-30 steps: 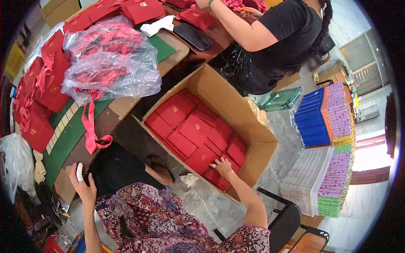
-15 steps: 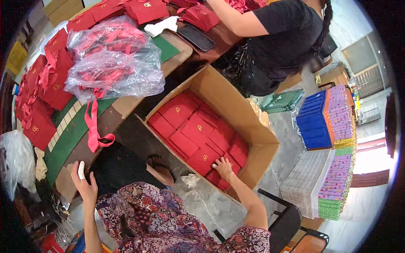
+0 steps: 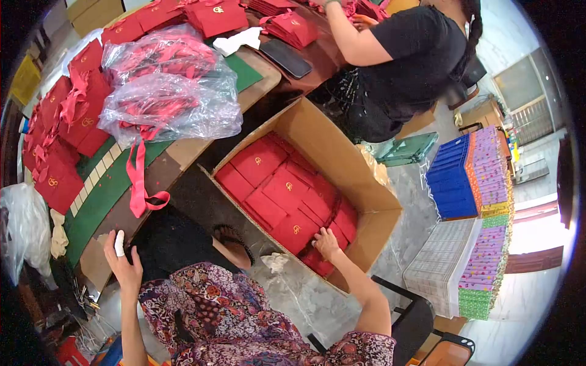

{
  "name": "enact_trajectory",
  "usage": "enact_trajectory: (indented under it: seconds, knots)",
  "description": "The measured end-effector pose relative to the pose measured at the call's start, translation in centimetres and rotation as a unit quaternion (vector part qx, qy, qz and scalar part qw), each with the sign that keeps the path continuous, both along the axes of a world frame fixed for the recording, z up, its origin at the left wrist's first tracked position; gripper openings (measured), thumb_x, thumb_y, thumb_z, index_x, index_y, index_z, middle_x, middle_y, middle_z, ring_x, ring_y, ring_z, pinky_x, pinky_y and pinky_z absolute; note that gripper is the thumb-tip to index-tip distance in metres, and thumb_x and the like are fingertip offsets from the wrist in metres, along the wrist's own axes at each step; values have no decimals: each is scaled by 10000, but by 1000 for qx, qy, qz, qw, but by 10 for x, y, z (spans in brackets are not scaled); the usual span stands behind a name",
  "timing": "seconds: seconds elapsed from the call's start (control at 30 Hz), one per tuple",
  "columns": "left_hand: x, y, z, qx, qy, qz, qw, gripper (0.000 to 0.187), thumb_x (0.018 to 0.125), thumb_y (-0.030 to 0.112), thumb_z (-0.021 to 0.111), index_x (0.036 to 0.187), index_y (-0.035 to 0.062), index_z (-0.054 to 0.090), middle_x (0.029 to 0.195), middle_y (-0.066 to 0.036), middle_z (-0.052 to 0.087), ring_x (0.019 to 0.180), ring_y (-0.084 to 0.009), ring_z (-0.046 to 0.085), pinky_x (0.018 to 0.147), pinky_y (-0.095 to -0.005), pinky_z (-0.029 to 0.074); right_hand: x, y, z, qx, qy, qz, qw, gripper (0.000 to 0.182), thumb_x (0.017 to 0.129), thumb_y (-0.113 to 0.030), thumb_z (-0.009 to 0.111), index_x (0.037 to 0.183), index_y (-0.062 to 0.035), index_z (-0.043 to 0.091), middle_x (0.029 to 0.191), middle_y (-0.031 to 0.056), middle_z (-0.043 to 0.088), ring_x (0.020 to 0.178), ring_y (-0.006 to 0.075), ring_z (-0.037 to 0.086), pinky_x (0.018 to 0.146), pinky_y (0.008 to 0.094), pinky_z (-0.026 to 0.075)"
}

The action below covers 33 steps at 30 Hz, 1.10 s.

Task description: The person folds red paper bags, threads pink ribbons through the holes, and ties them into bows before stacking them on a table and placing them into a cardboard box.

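My right hand (image 3: 326,243) reaches into a cardboard box (image 3: 372,226), its bent fingers on the red pouches (image 3: 297,229) near the box's front right corner; whether it grips one is hidden. Gold emblems mark several of the pouches, which lie packed flat in layers. At the table's near edge is my left hand (image 3: 125,265), holding nothing, its fingers apart and one fingertip wrapped in white. On the table, a pink ribbon (image 3: 138,183) hangs out of clear plastic bags (image 3: 171,91) filled with pink ribbons.
More red pouches (image 3: 58,177) cover the table's left and far sides. A black phone (image 3: 285,58) lies near a co-worker in black (image 3: 415,55). Stacked blue (image 3: 452,183) and patterned goods stand at the right, beyond a black chair (image 3: 412,323). A crumpled scrap (image 3: 274,262) is on the floor.
My right hand stays at the same corner of the box with its fingers slightly more bent. The co-worker's arm has shifted. My left hand has hardly moved.
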<state>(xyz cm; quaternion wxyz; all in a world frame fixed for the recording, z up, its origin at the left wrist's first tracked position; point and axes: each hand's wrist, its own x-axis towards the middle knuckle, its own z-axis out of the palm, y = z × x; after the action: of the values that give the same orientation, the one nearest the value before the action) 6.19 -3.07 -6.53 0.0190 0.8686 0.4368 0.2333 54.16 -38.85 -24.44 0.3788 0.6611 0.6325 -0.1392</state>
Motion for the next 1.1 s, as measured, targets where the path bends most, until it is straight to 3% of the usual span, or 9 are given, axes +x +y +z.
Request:
enact_trajectory:
  seconds: [0.17,0.37,0.43,0.63,0.7,0.9,0.97,1.03,1.1]
  knots:
    - [-1,1,-3,0,-9,-6,1000,541,866,23,647,1378,6,471,1386,-222,473,1275,-420,451,1090,-476,339,16,3,40,-52,21,-43,997,667,524,-491,900,1132,-351,663,1175,-84,571,1226,257,391,958,432,372]
    - [2,1,-3,9,-2,-1,1000,543,859,31,649,1371,-3,471,1392,-215,475,1274,-422,453,1082,-488,340,43,-7,76,0,63,-104,993,618,507,-507,896,1062,-326,694,1113,-44,611,1147,291,466,938,454,415]
    - [3,1,-4,17,-5,5,1000,554,829,14,668,1353,0,488,1378,-209,486,1272,-419,458,1067,-494,360,49,-3,93,34,118,-171,978,659,443,-460,919,1047,-306,705,1130,-25,627,1158,310,451,949,459,397]
    - [1,1,-4,6,-8,-3,1000,569,842,39,663,1372,-15,463,1394,-210,472,1277,-422,453,1083,-488,345,71,14,151,68,172,-242,953,708,462,-535,902,1085,-263,701,1127,39,635,1120,349,465,966,479,390]
    - [3,1,0,3,-24,-14,1000,585,821,20,677,1367,-5,470,1386,-214,470,1278,-420,450,1093,-478,345,75,27,174,131,252,-298,911,716,455,-543,902,1078,-253,697,1104,49,640,1104,345,473,958,477,388]
    - [17,-12,21,-71,-142,9,987,660,789,33,725,1389,19,450,1423,-224,390,1324,-405,392,1130,-458,301,43,103,301,271,316,-174,892,555,510,-415,922,985,-226,708,1047,23,632,1011,308,464,926,429,337]
    - [25,-16,31,-54,-169,9,984,683,758,84,760,1370,24,463,1403,-207,396,1315,-398,394,1130,-448,302,7,140,357,289,269,-116,912,526,497,-378,923,956,-232,711,1030,-1,634,1003,292,463,916,424,339]
    - [32,-21,44,-66,-207,-12,976,696,719,107,788,1334,17,476,1381,-188,407,1302,-373,405,1125,-430,311,-19,174,383,348,305,-7,887,441,506,-286,919,888,-245,702,957,-12,632,949,265,479,871,387,354]
    - [37,-31,65,-126,-270,-57,953,785,685,207,852,1338,18,462,1365,-184,419,1291,-355,413,1118,-421,322,-63,211,408,359,320,33,876,422,512,-253,904,879,-249,697,968,-20,627,959,277,483,891,402,346]
